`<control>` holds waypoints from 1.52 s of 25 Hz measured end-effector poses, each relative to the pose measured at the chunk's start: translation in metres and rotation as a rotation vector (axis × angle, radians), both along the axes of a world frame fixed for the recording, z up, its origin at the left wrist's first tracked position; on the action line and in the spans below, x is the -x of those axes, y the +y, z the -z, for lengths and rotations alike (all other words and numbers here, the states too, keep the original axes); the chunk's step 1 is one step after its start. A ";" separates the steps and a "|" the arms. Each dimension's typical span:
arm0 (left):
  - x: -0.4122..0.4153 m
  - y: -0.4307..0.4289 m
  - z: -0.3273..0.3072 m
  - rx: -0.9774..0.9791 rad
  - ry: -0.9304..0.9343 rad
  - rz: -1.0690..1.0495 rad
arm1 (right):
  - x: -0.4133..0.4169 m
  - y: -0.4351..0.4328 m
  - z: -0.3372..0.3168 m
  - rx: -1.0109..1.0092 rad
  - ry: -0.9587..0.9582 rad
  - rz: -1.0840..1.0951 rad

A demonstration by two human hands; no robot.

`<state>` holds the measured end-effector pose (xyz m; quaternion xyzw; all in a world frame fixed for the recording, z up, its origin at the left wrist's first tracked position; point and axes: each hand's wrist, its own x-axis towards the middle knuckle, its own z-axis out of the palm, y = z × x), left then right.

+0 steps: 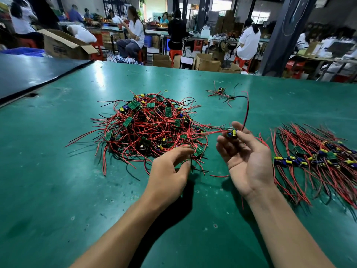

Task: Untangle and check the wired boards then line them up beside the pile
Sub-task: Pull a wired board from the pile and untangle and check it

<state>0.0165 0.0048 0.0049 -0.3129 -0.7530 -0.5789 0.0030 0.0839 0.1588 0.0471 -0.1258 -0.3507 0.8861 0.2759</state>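
Table [58, 190], green mat, spread before you. Pile [146, 128] of wired boards, at 11 o'clock from your hands: small green boards with yellow and blue parts, snarled in red and black leads. Rubber band [166, 91], yellow, just beyond the pile at its 12 o'clock. Left hand [170, 171], at the pile's 5 o'clock edge: fingers loosely curved, thumb and forefinger parted, gripping nothing that shows, fingertips close to a green board on the rim. Stray cluster [222, 92] of wired boards, few in number, lying apart at 1 o'clock. Right hand [245, 157], palm up, other fingers relaxed; your thumb and forefinger pinch one board [231, 133], raised off the mat just right of the pile. Red leads run from it toward 9 o'clock into the pile; one red-and-black lead arcs up toward 12 o'clock. Row [318, 159] of boards at 3 o'clock, laid side by side, leads fanned out.
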 end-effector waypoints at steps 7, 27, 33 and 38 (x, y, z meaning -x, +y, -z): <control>-0.002 -0.001 -0.002 -0.092 0.309 -0.225 | -0.004 0.002 0.001 0.096 0.024 -0.291; -0.009 0.001 -0.006 -0.294 -0.836 0.416 | 0.003 -0.003 0.025 -0.253 -0.226 -0.311; -0.008 0.001 -0.002 -0.237 -0.704 0.299 | 0.007 -0.003 0.036 -0.427 -0.270 -0.255; -0.011 0.002 -0.003 -0.157 -0.670 0.315 | 0.003 -0.007 0.037 -0.664 -0.336 -0.202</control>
